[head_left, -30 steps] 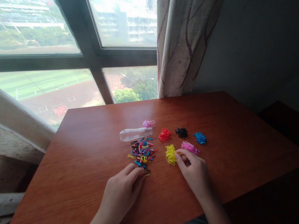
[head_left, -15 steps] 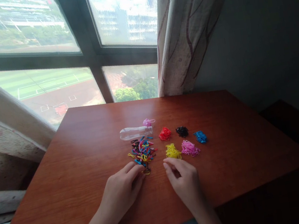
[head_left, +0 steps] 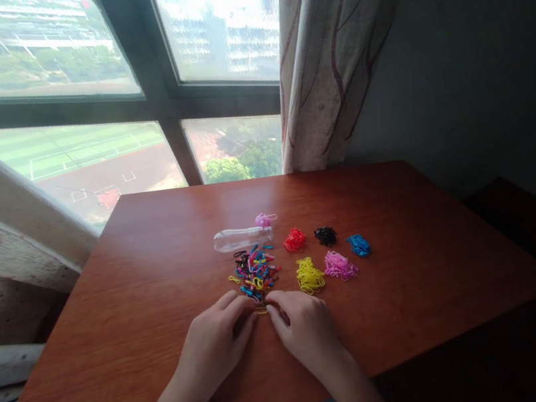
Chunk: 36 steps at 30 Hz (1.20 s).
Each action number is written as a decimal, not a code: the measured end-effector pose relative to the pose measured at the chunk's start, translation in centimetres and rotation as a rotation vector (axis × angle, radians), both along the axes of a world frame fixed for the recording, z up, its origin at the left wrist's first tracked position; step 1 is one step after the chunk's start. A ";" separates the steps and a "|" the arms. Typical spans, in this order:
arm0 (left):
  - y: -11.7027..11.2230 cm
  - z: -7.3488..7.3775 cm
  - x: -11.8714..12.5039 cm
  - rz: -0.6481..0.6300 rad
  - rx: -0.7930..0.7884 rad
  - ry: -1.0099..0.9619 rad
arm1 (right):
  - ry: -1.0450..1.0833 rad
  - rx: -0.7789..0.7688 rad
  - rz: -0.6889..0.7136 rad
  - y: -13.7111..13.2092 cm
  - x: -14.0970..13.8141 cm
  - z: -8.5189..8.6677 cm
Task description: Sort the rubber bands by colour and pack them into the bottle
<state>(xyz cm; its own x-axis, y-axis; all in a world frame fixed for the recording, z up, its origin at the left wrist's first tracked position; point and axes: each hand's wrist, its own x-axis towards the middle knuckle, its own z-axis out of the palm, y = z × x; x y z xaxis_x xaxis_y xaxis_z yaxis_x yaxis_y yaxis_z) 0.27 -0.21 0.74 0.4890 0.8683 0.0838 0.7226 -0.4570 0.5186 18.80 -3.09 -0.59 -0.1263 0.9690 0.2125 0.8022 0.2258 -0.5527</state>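
Head view: left hand (head_left: 213, 333) and right hand (head_left: 309, 320) are flanking thin loops (head_left: 262, 310), fingers (head_left: 239, 307) narrow; whether either is gripping is unclear. These are lying at six o'clock of a tangled multicoloured pile (head_left: 255, 270); smooth wood counter (head_left: 432, 257) is extending openly toward three o'clock, ending straight-edged.

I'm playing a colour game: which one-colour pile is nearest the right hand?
The yellow pile, just beyond the right hand; the red pile, black pile, pink pile and blue pile lie farther from that hand.
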 end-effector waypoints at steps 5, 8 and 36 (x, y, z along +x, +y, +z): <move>0.0 0.0 0.0 -0.004 0.009 0.014 | 0.027 0.028 -0.010 -0.1 0.0 -0.1; 0.0 -0.2 0.0 -0.003 0.014 0.024 | 0.064 0.046 -0.008 -0.1 0.1 -0.2; 0.1 -0.6 0.0 -0.017 0.041 0.063 | -0.066 0.222 -0.408 6.7 13.3 1.3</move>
